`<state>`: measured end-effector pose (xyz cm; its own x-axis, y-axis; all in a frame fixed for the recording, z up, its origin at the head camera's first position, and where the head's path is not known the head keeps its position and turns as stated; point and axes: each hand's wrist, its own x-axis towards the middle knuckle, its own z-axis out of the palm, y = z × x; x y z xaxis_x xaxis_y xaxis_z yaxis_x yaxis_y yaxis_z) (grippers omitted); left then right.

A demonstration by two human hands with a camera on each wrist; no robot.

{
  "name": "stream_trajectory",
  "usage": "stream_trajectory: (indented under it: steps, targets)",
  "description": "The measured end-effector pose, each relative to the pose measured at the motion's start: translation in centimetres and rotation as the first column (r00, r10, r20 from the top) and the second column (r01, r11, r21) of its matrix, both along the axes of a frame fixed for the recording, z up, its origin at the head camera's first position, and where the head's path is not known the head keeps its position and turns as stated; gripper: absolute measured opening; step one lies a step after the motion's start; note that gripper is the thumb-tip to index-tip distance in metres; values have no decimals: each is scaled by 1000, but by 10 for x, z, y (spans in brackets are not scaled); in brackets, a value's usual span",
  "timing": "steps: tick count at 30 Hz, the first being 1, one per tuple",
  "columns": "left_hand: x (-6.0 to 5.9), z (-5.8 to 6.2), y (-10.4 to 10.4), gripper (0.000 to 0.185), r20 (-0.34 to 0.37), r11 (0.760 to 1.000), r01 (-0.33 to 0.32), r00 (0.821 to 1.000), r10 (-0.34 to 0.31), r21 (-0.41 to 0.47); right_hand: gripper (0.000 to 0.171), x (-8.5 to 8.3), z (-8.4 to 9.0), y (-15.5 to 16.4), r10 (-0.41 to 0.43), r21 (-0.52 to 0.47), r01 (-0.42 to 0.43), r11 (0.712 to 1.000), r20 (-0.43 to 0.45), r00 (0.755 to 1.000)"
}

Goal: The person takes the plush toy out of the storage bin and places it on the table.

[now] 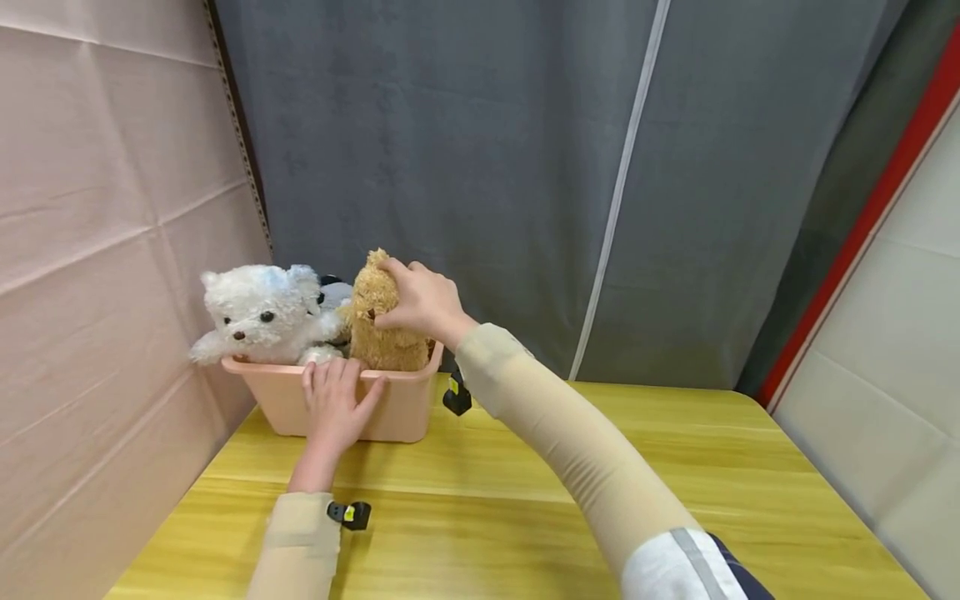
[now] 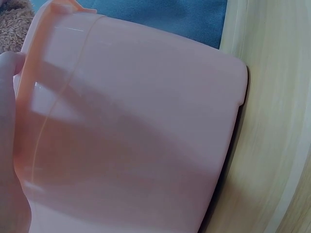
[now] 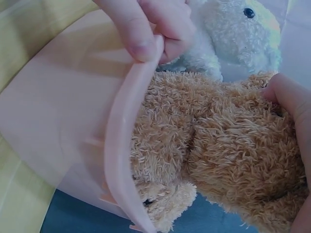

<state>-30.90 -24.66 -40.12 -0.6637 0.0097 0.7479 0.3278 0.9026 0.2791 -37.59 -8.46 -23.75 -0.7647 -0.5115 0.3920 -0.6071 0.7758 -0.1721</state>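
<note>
Right hand [image 1: 423, 302] curled round brown plush bear [image 1: 382, 321], bear upright in pink bin [image 1: 397, 412]. Left hand [image 1: 333, 400] pinches bin's near rim. Risk: bear snags rim, bin tips. White plush dog [image 1: 258, 312] beyond left hand. Third grey toy mostly hidden behind 2 plushes.

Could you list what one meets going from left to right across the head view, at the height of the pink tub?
White plush dog → left hand gripping the rim of the pink tub → tan plush bear → right hand holding that bear → beige sleeve.
</note>
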Motion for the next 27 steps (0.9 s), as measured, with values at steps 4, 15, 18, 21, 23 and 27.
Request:
stream_trajectory:
  steps: [4, 15, 18, 21, 23, 27]
  targets:
    - [0, 1, -1, 38, -3, 1000, -2, 1000, 2, 7, 85, 0, 6, 1, 8, -14, -8, 1000, -1, 1000]
    - [2, 1, -5, 39, -4, 1000, -5, 1000, 5, 8, 85, 1, 24, 3, -7, -18, 7, 1000, -7, 1000]
    - [2, 0, -6, 39, 4, 1000, -9, 1000, 9, 5, 85, 2, 31, 3, -20, -13, 20, 1000, -15, 1000]
    - [2, -1, -7, 38, 14, 1000, -10, 1000, 10, 2, 86, 2, 36, 3, -30, 4, 30, 1000, -15, 999]
    - [2, -3, -7, 38, 16, 1000, -12, 1000, 12, 4, 87, 2, 38, 4, -33, 10, 33, 999, -8, 999]
    - [1, -4, -6, 39, 8, 1000, -14, 1000, 14, 9, 89, -1, 35, 6, -43, 10, 43, 999, 13, 999]
